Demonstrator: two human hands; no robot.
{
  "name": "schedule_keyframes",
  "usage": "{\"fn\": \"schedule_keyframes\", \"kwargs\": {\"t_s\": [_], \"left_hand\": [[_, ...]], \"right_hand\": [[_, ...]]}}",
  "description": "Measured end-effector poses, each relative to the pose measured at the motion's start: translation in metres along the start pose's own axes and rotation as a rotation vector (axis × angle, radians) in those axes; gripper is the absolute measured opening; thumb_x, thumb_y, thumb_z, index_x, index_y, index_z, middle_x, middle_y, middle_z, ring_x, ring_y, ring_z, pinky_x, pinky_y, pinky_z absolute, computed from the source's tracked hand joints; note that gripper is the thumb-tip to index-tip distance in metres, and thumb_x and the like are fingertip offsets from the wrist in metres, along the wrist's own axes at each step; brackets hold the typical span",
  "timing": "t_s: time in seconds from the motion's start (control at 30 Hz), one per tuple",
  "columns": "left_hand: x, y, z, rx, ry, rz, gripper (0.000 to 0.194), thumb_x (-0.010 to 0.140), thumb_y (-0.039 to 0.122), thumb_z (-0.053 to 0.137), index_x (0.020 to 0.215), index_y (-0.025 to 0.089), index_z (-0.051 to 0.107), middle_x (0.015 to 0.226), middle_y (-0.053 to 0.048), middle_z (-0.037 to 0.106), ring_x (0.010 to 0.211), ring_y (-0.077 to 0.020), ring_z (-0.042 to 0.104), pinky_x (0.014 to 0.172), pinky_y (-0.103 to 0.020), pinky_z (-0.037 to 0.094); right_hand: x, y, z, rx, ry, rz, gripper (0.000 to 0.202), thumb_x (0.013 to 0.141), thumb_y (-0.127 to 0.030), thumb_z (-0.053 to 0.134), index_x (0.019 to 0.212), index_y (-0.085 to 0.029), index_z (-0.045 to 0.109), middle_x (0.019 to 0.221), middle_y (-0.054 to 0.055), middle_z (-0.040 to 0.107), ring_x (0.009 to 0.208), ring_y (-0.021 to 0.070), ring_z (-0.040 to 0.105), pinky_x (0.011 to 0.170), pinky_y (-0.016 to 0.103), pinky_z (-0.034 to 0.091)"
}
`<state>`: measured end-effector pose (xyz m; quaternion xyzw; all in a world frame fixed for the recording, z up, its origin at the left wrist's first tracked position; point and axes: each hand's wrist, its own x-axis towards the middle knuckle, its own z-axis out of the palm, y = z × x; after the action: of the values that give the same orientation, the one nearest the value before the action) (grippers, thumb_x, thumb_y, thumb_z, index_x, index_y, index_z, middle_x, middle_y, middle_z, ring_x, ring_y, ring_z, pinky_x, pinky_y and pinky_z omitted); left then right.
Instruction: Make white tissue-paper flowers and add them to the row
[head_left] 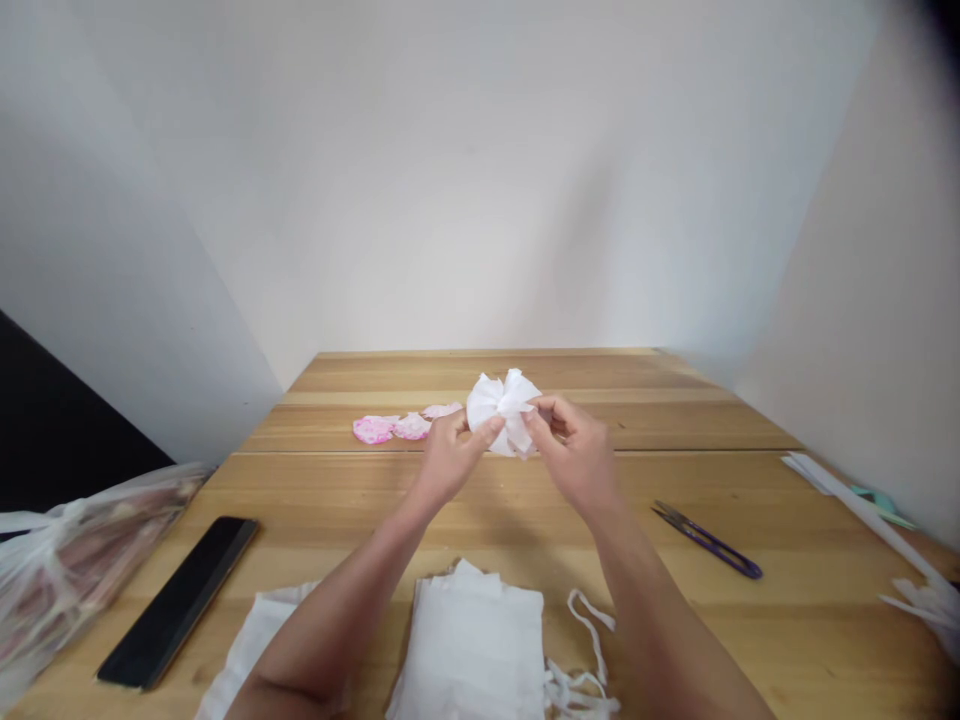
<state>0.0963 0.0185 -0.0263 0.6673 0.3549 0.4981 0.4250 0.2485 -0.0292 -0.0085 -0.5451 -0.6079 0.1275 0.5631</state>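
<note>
Both of my hands hold a white tissue-paper flower [486, 396] above the far half of the table. My left hand [453, 452] pinches it at the lower left, thumb pressed near its gathered middle. On the other side, my right hand [576, 450] has thumb and fingers closed on the right-hand petals. The layers fan out round the middle. Behind my left hand lie several pink-and-white paper flowers [373, 430]. Close to me, between my forearms, sits a stack of white tissue sheets [480, 640], with thin white strips [581, 690] at its right.
A black phone [180, 600] lies at the left, beside a clear plastic bag [82, 570] with pinkish contents. Purple thread snips [709, 540] rest on the right of the wooden table [420, 500]. Long white strips [862, 510] and a green item [885, 505] lie at the right edge.
</note>
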Motion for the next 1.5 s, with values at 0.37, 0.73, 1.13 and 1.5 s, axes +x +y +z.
{"fn": "schedule_keyframes", "kwargs": {"t_s": [0.37, 0.73, 1.13, 1.5], "left_hand": [[0.004, 0.000, 0.005, -0.320, 0.007, -0.157, 0.034, 0.073, 0.044, 0.071, 0.065, 0.011, 0.066, 0.063, -0.004, 0.065, 0.063, -0.0137, 0.059, 0.066, -0.025, 0.046], [0.007, -0.014, 0.006, -0.433, 0.096, -0.156, 0.029, 0.077, 0.041, 0.072, 0.073, 0.012, 0.069, 0.069, -0.002, 0.068, 0.067, -0.0121, 0.059, 0.068, -0.024, 0.046], [0.005, -0.003, 0.006, -0.472, 0.016, -0.142, 0.034, 0.081, 0.044, 0.066, 0.071, 0.011, 0.069, 0.063, -0.003, 0.067, 0.061, -0.0125, 0.059, 0.066, -0.025, 0.047], [0.000, -0.001, 0.005, -0.223, 0.030, -0.034, 0.041, 0.082, 0.048, 0.062, 0.062, 0.013, 0.060, 0.057, 0.001, 0.055, 0.058, -0.0098, 0.048, 0.059, -0.022, 0.038]], "right_hand": [[0.000, -0.001, -0.008, 0.081, -0.068, 0.002, 0.028, 0.092, -0.046, 0.051, 0.097, -0.021, 0.061, 0.089, 0.004, 0.069, 0.078, 0.0154, 0.066, 0.067, 0.025, 0.052], [-0.003, -0.004, -0.002, -0.176, -0.130, -0.060, 0.033, 0.081, -0.046, 0.066, 0.107, -0.025, 0.061, 0.095, 0.001, 0.072, 0.078, 0.0179, 0.068, 0.071, 0.030, 0.050], [0.000, -0.004, -0.002, -0.148, -0.042, -0.052, 0.021, 0.089, -0.036, 0.053, 0.076, -0.021, 0.061, 0.069, -0.001, 0.066, 0.063, 0.0133, 0.059, 0.062, 0.024, 0.041], [0.001, -0.001, -0.001, -0.143, -0.016, -0.085, 0.029, 0.082, -0.043, 0.063, 0.101, -0.021, 0.065, 0.081, 0.000, 0.070, 0.066, 0.0145, 0.059, 0.063, 0.025, 0.044]]}}
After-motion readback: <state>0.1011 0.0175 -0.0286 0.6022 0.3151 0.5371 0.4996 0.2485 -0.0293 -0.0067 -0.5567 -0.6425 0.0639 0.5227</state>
